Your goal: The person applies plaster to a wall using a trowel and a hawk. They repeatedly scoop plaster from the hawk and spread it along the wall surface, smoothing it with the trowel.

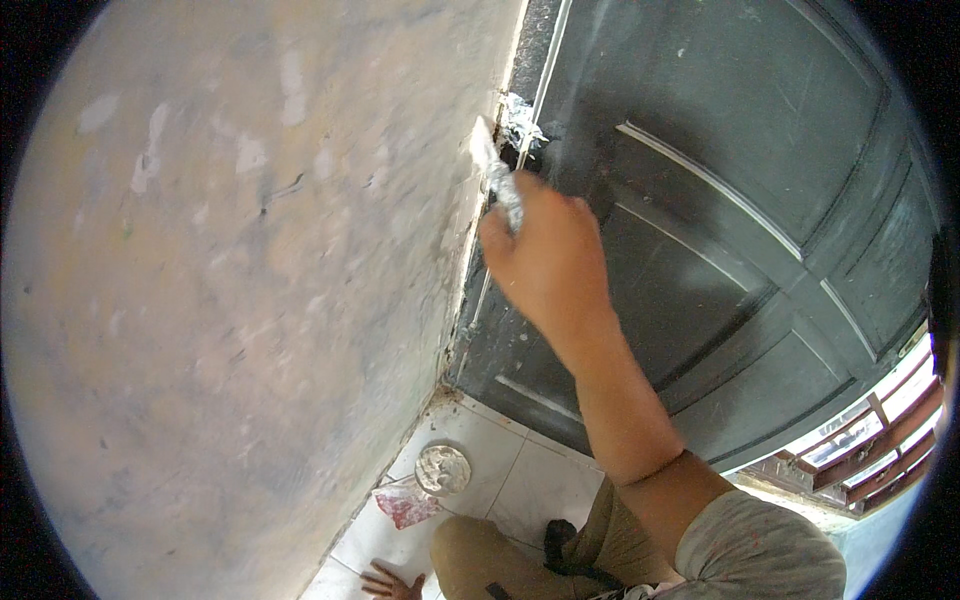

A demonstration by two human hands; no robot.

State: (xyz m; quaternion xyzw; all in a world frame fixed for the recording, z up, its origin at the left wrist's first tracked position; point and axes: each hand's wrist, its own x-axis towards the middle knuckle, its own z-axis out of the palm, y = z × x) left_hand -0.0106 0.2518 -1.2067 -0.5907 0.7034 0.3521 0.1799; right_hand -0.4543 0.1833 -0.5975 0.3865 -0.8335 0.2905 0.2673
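Note:
My right hand [548, 258] grips a white-coated, brush-like tool [495, 170], with its tip at the pale strip where the mottled wall [230, 280] meets the dark panelled door [690, 280]. Beside the tip, crumpled silvery material [523, 122] covers part of the door's edge. At the bottom, my left hand [395, 585] rests on the white floor tiles [495, 480] with fingers spread. Above it are a round container [443, 470] with white paste and a small red-and-white packet [408, 505].
The wall fills the left side and the door the upper right. My bent knee [470, 560] is near the floor items. At the lower right is a barred, wooden-framed window [870, 440] above a pale blue surface [880, 540].

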